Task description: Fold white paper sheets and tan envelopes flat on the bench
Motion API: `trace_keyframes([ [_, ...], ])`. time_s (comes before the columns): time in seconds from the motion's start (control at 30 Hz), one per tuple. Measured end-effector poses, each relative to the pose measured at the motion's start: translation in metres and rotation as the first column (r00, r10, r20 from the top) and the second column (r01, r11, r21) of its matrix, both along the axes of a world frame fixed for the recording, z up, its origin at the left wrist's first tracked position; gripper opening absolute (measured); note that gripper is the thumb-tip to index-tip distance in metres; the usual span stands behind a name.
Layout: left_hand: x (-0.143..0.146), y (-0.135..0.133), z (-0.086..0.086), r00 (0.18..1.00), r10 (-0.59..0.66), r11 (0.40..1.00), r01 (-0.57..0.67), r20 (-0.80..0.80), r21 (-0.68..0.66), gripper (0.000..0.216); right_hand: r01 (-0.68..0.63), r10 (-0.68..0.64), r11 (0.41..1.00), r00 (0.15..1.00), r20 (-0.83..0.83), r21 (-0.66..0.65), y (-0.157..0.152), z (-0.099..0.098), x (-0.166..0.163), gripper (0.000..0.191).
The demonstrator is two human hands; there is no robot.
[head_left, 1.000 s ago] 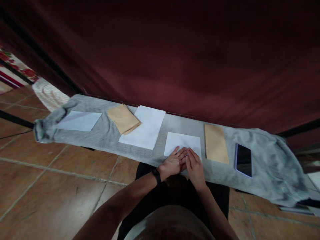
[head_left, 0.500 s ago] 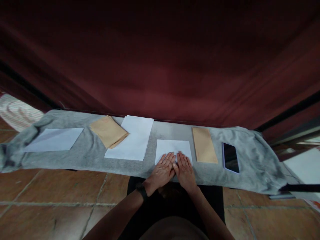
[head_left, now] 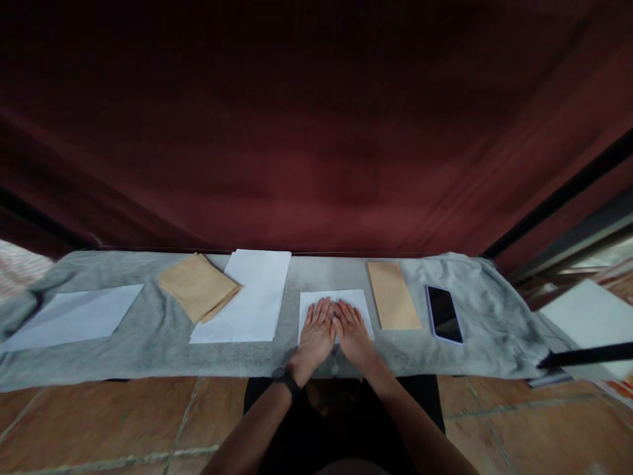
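A small white sheet of paper (head_left: 362,295), perhaps folded, lies on the grey cloth in front of me. My left hand (head_left: 316,333) rests flat on its left half, fingers stretched toward the far edge. Beside it my right hand (head_left: 352,335) lies flat on the other half, with the two hands touching near the thumbs and index fingers. Neither hand grips anything. Both cover the middle and near part of the sheet. Just right of the sheet is a brown envelope or stack of them (head_left: 394,297). Larger white sheets (head_left: 260,297) lie to its left.
Several brown envelopes (head_left: 195,284) overlap the larger white sheets. Another white sheet (head_left: 79,316) lies far left. A phone (head_left: 445,315) lies right of the brown stack. Grey cloth (head_left: 499,323) covers the narrow table, and a dark red curtain (head_left: 316,165) hangs behind it.
Both hands have slid forward over the small white sheet, their fingertips now close to its far edge. My view has tilted up a little, so the table sits lower.
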State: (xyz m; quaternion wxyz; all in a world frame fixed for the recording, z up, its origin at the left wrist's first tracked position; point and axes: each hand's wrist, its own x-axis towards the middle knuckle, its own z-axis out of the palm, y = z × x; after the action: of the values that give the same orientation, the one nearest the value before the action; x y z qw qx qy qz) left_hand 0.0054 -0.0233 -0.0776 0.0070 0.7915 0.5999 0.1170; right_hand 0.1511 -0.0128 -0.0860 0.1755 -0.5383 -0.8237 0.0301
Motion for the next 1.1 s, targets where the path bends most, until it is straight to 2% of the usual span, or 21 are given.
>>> trace_keyframes([
  [0.17,-0.002,0.013,-0.006,0.998,0.051,0.999,-0.051,-0.025,-0.003,0.056,0.038,-0.041,0.997,0.999,0.033,0.07,0.016,-0.01,0.002,0.05],
  [0.33,-0.022,0.013,-0.011,0.985,0.17,0.985,-0.168,-0.044,0.029,0.06,0.101,-0.108,0.982,0.993,0.038,0.157,0.02,-0.019,0.009,0.055],
  [0.47,-0.029,0.01,-0.011,0.978,0.202,0.978,-0.2,-0.046,0.057,0.062,0.118,-0.124,0.975,0.992,0.023,0.186,0.017,-0.022,0.01,0.056],
  [0.7,-0.033,-0.004,-0.007,0.98,0.199,0.979,-0.198,-0.015,0.05,0.065,0.034,-0.036,0.985,0.999,0.01,0.168,-0.014,-0.019,0.031,0.06],
  [0.87,-0.039,-0.013,-0.007,0.983,0.185,0.982,-0.185,-0.004,0.049,0.063,0.029,-0.03,0.988,1.0,0.004,0.154,-0.037,-0.014,0.041,0.062],
  [1.0,-0.036,0.001,0.0,0.996,0.079,0.996,-0.08,0.03,0.03,0.056,-0.028,0.026,0.987,1.0,0.015,0.157,-0.057,-0.007,0.037,0.054],
  [1.1,-0.029,0.021,0.012,0.994,0.106,0.994,-0.105,0.029,-0.029,0.052,-0.051,0.051,0.987,0.999,0.003,0.155,-0.071,-0.002,0.03,0.046],
])
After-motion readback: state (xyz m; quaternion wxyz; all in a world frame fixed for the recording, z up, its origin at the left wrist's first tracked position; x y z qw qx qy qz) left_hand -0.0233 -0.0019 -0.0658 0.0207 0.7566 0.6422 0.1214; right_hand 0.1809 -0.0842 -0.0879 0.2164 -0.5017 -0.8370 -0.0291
